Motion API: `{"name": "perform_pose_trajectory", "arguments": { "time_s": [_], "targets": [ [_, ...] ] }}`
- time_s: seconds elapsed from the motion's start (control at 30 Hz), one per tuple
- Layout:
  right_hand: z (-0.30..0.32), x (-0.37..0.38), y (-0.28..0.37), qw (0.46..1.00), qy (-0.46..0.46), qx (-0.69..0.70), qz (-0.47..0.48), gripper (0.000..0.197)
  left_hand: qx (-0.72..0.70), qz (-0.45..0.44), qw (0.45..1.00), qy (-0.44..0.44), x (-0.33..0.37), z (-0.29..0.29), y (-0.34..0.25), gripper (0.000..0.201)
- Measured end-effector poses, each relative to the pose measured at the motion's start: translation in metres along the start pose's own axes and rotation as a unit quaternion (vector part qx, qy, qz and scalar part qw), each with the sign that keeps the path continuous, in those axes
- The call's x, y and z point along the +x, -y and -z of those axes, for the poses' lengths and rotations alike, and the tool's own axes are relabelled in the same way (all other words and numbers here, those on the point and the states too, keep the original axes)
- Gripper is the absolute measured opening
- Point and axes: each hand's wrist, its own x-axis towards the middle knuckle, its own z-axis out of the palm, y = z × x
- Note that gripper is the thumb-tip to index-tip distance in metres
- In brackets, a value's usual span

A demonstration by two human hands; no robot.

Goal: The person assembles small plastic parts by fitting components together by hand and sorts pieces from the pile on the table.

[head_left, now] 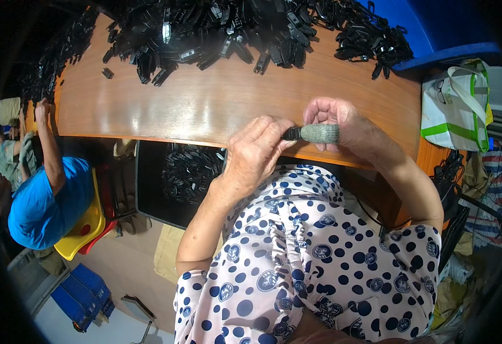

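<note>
Just beyond the near edge of the table (pixel 148 109), my left hand (pixel 254 149) pinches a small black plastic part (pixel 291 133). Its fingers are closed and hide much of that piece. From the other side my right hand (pixel 354 127) meets it, fingers curled round. A grey knitted cover (pixel 320 134) wraps the right thumb, whose tip presses against the part's end. Further back lies a large heap of similar black plastic parts (pixel 205 34), some looking like narrow clips.
Below the table edge at left, a black tray (pixel 148 198) holds many small black pieces. A white and green bag (pixel 454 106) stands at right. Another heap (pixel 374 43) lies at back right. A person in a blue shirt (pixel 53 200) sits at left near a yellow chair (pixel 85 229).
</note>
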Motion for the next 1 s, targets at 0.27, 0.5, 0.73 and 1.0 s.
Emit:
{"name": "perform_pose_trajectory", "arguments": {
  "time_s": [0.27, 0.5, 0.73, 1.0],
  "targets": [
    [0.013, 0.009, -0.020, 0.995, 0.048, -0.002, -0.087, 0.020, -0.034, 0.017, 0.999, 0.031, 0.002, -0.007, -0.002, 0.019],
    [0.015, 0.013, -0.035, 0.946, 0.191, 0.262, 0.001, 0.049, -0.375, 0.171, 0.911, -0.024, 0.011, -0.030, -0.002, 0.020],
    [0.020, 0.017, -0.072, 0.938, 0.199, 0.259, 0.119, 0.039, -0.547, 0.288, 0.786, 0.008, 0.030, -0.036, -0.017, 0.038],
    [0.042, 0.007, -0.049, 0.994, 0.047, 0.053, 0.086, 0.023, -0.476, 0.256, 0.842, 0.005, 0.042, -0.046, 0.013, 0.016]
  ]
}}
